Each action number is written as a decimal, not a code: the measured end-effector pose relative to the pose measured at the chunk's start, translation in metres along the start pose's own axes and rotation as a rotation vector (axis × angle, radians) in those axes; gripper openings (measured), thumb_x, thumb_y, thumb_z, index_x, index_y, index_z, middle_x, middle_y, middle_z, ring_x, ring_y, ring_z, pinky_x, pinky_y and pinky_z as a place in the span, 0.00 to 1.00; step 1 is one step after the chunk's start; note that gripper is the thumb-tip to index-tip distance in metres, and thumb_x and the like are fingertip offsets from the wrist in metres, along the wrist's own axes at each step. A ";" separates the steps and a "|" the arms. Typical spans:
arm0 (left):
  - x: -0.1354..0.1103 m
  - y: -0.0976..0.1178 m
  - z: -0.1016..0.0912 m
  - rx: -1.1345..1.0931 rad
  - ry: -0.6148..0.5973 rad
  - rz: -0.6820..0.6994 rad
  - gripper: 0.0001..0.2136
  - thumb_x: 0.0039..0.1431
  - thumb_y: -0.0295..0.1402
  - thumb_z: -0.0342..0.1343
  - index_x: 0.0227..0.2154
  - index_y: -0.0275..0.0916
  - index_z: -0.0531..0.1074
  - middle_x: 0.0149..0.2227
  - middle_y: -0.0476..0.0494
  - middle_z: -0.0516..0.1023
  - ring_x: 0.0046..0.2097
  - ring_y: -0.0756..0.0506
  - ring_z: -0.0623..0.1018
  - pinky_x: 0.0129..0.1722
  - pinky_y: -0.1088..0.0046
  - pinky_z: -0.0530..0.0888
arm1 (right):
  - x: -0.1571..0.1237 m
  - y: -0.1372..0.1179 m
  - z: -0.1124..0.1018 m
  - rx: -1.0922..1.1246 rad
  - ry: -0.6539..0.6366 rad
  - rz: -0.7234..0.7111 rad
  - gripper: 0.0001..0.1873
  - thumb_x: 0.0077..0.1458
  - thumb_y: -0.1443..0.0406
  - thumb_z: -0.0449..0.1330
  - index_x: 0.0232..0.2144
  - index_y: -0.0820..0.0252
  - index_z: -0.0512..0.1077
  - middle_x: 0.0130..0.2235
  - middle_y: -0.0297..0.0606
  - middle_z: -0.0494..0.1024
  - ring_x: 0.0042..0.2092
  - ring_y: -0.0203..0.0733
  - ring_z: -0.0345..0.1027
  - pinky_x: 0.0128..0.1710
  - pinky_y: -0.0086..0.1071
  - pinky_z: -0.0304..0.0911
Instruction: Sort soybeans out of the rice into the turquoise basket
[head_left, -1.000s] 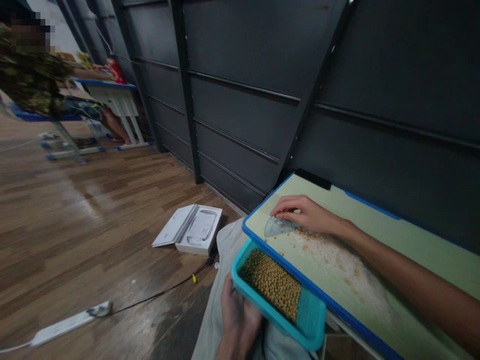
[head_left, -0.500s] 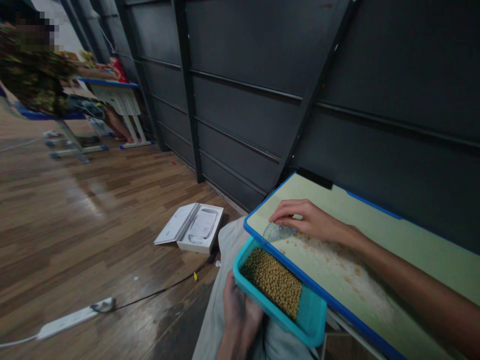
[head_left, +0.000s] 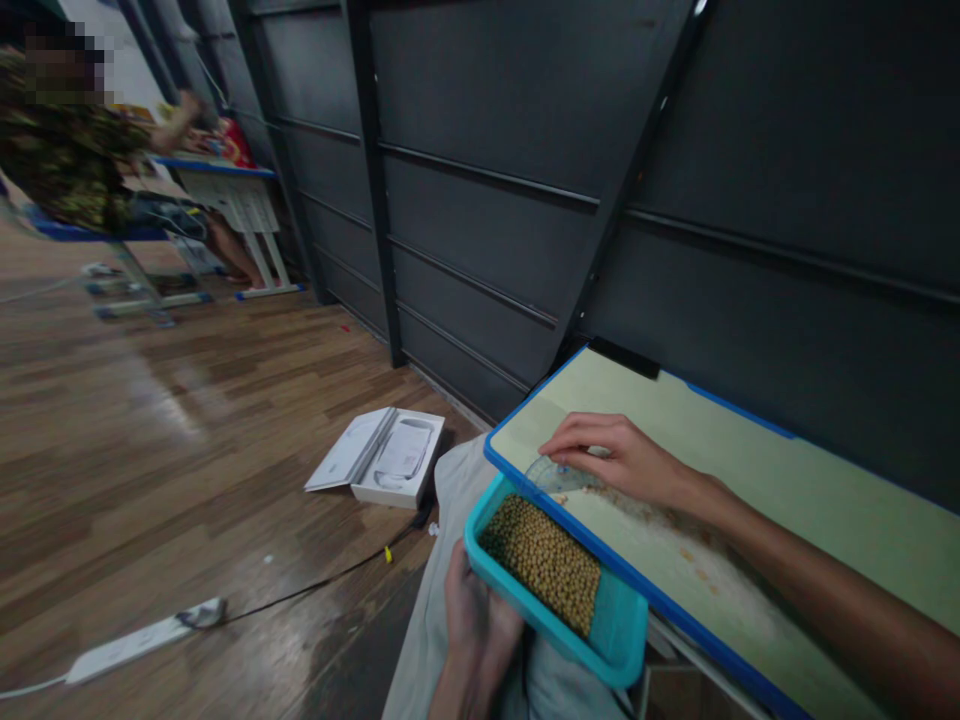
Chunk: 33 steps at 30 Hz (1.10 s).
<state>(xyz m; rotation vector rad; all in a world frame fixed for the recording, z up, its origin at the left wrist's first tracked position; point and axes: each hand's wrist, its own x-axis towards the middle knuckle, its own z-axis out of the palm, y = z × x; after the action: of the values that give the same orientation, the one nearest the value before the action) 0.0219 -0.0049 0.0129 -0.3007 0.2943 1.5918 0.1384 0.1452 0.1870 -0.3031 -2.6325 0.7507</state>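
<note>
My left hand (head_left: 480, 615) is wrapped under the near side of a turquoise plastic tub (head_left: 622, 625). Round tan beans that look like soybeans (head_left: 544, 560) fill most of it, with bare bottom at its right end. The tub is held just below the blue edge of a pale green desk (head_left: 735, 450). On the desktop my right hand (head_left: 607, 455) pinches a clear, flat protractor (head_left: 551, 474), which lies close to that edge above the tub. Whitish powder and a few yellowish bits (head_left: 690, 560) are spread under and behind my right forearm.
A dark panelled wall (head_left: 480, 190) runs behind the desk, where a black object (head_left: 624, 357) sits at the back edge. On the wooden floor are an open white box (head_left: 397, 455), a power strip (head_left: 142, 640) and a cable. A person (head_left: 67, 150) sits at another desk, far left.
My right hand has slid slightly toward the desk's near edge with the protractor, and fewer bits show beside it. The tub has hardly moved. The seated person's forearm has lifted.
</note>
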 end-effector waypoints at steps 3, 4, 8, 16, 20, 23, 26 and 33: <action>-0.001 0.001 0.004 -0.004 0.020 0.007 0.19 0.58 0.41 0.55 0.49 0.38 0.75 0.53 0.37 0.79 0.56 0.35 0.75 0.57 0.57 0.70 | -0.004 0.000 0.002 0.006 0.010 0.004 0.11 0.63 0.69 0.59 0.46 0.55 0.78 0.42 0.38 0.79 0.44 0.38 0.73 0.45 0.34 0.68; -0.001 0.001 0.005 -0.004 0.022 0.008 0.19 0.58 0.40 0.55 0.49 0.37 0.76 0.52 0.37 0.79 0.56 0.36 0.76 0.57 0.57 0.70 | -0.005 0.000 0.003 0.006 0.014 0.004 0.12 0.63 0.69 0.59 0.46 0.55 0.78 0.42 0.38 0.79 0.44 0.38 0.73 0.45 0.34 0.68; -0.002 -0.002 0.008 -0.007 0.010 0.003 0.18 0.58 0.39 0.54 0.48 0.38 0.76 0.51 0.38 0.80 0.56 0.36 0.75 0.57 0.59 0.70 | -0.008 -0.003 0.006 0.010 0.041 0.008 0.12 0.62 0.69 0.60 0.46 0.55 0.78 0.42 0.39 0.80 0.44 0.39 0.73 0.45 0.35 0.68; -0.004 -0.012 0.012 0.016 0.001 -0.028 0.18 0.58 0.41 0.53 0.48 0.41 0.76 0.51 0.39 0.80 0.55 0.36 0.76 0.57 0.55 0.70 | -0.016 -0.014 0.006 0.001 0.077 0.049 0.11 0.63 0.67 0.59 0.46 0.54 0.78 0.41 0.38 0.80 0.42 0.38 0.73 0.44 0.35 0.69; -0.005 -0.013 0.010 0.013 -0.005 -0.023 0.19 0.58 0.40 0.54 0.49 0.38 0.76 0.51 0.37 0.80 0.56 0.35 0.75 0.59 0.53 0.68 | -0.026 -0.016 0.004 -0.051 0.168 0.138 0.10 0.63 0.65 0.59 0.44 0.53 0.79 0.41 0.38 0.79 0.41 0.39 0.73 0.38 0.34 0.69; -0.003 -0.012 0.007 -0.008 -0.009 -0.037 0.19 0.59 0.40 0.54 0.50 0.37 0.76 0.52 0.36 0.79 0.57 0.35 0.75 0.60 0.54 0.66 | -0.035 -0.015 0.004 -0.101 0.225 0.185 0.10 0.62 0.66 0.59 0.43 0.53 0.79 0.40 0.38 0.79 0.40 0.39 0.73 0.39 0.35 0.68; 0.000 -0.012 0.005 -0.001 -0.015 -0.045 0.19 0.59 0.39 0.53 0.50 0.38 0.76 0.53 0.36 0.78 0.58 0.35 0.73 0.60 0.55 0.66 | -0.042 -0.014 0.006 -0.115 0.250 0.207 0.10 0.62 0.67 0.60 0.43 0.53 0.79 0.39 0.37 0.80 0.40 0.39 0.73 0.39 0.35 0.68; 0.000 -0.012 0.009 0.074 -0.022 -0.043 0.19 0.59 0.39 0.52 0.51 0.43 0.75 0.53 0.41 0.79 0.58 0.36 0.73 0.59 0.55 0.67 | -0.047 -0.019 0.018 -0.027 0.257 0.263 0.10 0.63 0.65 0.58 0.43 0.54 0.79 0.37 0.36 0.78 0.30 0.35 0.71 0.32 0.33 0.67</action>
<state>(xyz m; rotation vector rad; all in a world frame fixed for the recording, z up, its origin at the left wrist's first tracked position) 0.0341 -0.0015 0.0209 -0.2314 0.3271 1.5377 0.1718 0.1068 0.1692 -0.7146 -2.3869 0.7047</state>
